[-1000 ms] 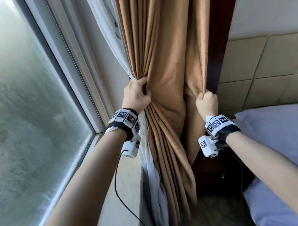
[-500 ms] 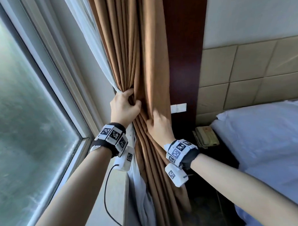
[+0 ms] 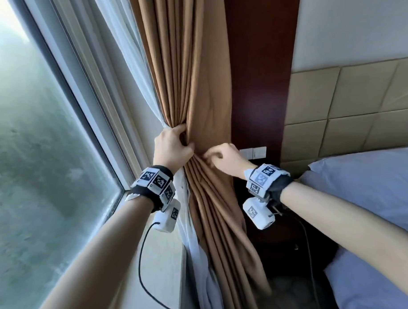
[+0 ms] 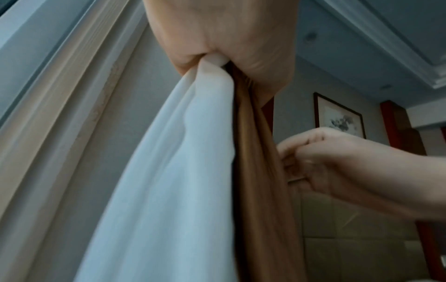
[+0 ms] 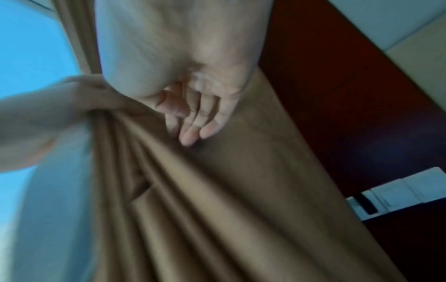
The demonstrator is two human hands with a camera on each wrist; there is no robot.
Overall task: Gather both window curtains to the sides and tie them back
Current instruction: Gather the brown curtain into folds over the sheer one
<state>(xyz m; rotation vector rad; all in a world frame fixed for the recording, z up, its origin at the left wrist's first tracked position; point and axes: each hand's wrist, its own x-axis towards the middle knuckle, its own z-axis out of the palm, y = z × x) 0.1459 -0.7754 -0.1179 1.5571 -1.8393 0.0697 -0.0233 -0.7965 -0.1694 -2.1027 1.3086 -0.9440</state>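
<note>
Left hand is clenched around the bunched brown curtain and white sheer beside the window frame, while the right hand, fingers loosely curled and empty, touches the folds; this soft, probably slippery cloth wants tying at the gathered waist.

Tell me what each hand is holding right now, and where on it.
The left hand grips the brown curtain and white sheer curtain bunched together at mid-height. The right hand holds nothing; its loosely curled fingers sit at the brown folds.
</note>
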